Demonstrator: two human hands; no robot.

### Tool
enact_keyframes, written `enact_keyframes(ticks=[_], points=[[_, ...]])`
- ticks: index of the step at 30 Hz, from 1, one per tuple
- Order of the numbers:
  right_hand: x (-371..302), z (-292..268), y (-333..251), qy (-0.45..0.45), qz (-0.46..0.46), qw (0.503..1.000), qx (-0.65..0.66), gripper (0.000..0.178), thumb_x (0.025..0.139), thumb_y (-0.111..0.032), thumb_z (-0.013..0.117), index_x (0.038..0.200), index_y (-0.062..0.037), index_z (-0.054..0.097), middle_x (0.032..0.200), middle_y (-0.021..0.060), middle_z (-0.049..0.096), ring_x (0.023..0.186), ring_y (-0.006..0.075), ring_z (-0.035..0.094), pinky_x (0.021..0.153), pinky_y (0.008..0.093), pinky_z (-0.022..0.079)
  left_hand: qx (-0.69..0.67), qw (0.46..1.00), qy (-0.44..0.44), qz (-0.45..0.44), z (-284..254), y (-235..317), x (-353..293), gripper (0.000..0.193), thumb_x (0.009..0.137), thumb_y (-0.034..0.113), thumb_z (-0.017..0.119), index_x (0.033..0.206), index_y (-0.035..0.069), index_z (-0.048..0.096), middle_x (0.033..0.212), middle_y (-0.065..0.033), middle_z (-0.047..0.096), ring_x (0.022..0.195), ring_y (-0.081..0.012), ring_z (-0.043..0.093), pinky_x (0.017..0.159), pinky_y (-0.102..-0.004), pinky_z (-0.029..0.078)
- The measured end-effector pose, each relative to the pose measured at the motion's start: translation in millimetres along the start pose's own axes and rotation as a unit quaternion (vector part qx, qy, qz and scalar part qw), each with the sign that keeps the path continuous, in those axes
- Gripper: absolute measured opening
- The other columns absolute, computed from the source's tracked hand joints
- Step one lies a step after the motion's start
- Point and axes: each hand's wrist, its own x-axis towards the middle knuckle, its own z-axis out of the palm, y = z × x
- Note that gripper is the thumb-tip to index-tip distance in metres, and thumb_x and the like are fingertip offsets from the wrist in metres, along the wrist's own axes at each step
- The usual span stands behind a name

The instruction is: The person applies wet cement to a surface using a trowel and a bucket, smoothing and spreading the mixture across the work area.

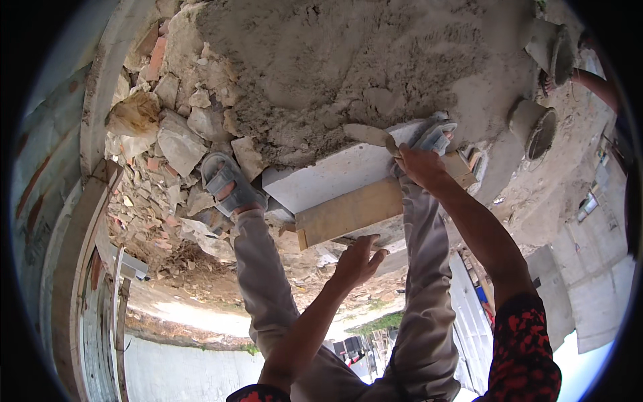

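My right hand (420, 166) is closed round the grip of a trowel (367, 135), whose mortar-smeared blade points left over wet grey mortar (301, 87). Below the blade lies a long pale slab (328, 175), its surface smooth and whitish. Along the slab's near side runs a wooden board (351, 213). Just on the near side of that board hangs my left hand (358, 262), with thumb and fingers apart and nothing visible in it. One of my sandalled feet (228, 184) rests on rubble left of the slab; the other (435, 137) is at its right end.
Broken stones and brick pieces (181, 144) cover the ground at left, beside a concrete edge (100, 100). Two mortar-stained buckets (526, 124) lie tipped at the upper right. Another person's arm (596, 87) reaches in there. Wooden posts (80, 254) stand at left.
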Motion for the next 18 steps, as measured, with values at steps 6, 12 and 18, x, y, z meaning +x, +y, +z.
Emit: enact_keyframes(ticks=[6,12,18], points=[[-34,23,2,0.029,-0.006,0.999,0.014,0.036,0.096,-0.041,0.047,0.105,-0.0065,0.051,0.083,0.0204,0.066,0.077,0.0356,0.069,0.065,0.0490,0.055,-0.005,0.999,0.004,0.036,6,-1,-2,0.048,0.092,0.035,0.058,0.123,0.000,0.048,0.115,-0.0231,0.058,0.105,-0.0394,0.058,0.087,-0.0463,0.048],[33,5,-43,-0.004,-0.102,0.994,-0.030,0.043,0.095,-0.045,0.047,0.108,-0.0046,0.052,0.089,0.0198,0.067,0.081,0.0346,0.068,0.069,0.0470,0.055,-0.004,1.000,0.001,0.017,5,-5,8,0.047,0.091,0.033,0.059,0.123,0.001,0.048,0.115,-0.0229,0.057,0.105,-0.0389,0.058,0.087,-0.0462,0.048],[15,-66,122,-0.047,0.003,0.987,-0.153,0.047,0.095,-0.050,0.044,0.109,-0.0061,0.054,0.093,0.0179,0.067,0.091,0.0333,0.066,0.076,0.0470,0.053,-0.015,1.000,0.010,0.004,3,-2,4,0.046,0.091,0.034,0.060,0.123,0.002,0.049,0.116,-0.0224,0.057,0.106,-0.0391,0.058,0.088,-0.0460,0.047]])
